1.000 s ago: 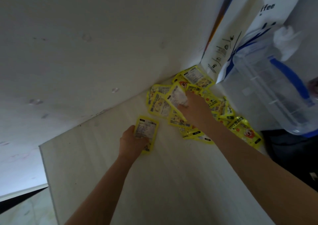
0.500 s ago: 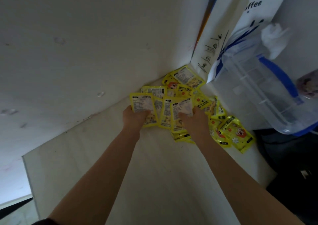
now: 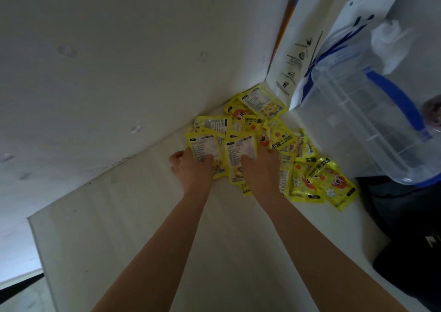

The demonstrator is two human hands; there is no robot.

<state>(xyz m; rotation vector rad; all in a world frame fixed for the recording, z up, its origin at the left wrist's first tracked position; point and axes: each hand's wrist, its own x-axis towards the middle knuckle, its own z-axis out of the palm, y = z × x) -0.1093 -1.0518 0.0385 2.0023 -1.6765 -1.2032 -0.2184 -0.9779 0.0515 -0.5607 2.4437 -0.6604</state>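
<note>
A heap of several yellow hand-warmer packets (image 3: pixel 276 135) lies on the pale table (image 3: pixel 148 228) in the corner against the wall. My left hand (image 3: pixel 192 169) grips one packet (image 3: pixel 205 148), printed back side up, thumb over its lower edge. Beside it my right hand (image 3: pixel 261 168) grips a second packet (image 3: pixel 239 153), also back side up. The two held packets sit side by side over the near edge of the heap. More packets (image 3: pixel 322 182) with red cartoon fronts lie to the right.
A white paper bag (image 3: pixel 307 37) with blue print stands at the back right against the wall (image 3: pixel 119 61). A clear plastic bin with a blue handle (image 3: pixel 372 111) leans beside it. Something dark (image 3: pixel 410 240) lies off the table's right edge. The table's left edge (image 3: pixel 35 240) is near.
My left hand carried its packet from the bare table up to the heap. My right hand drew a packet out of the heap and now holds it next to the left one.
</note>
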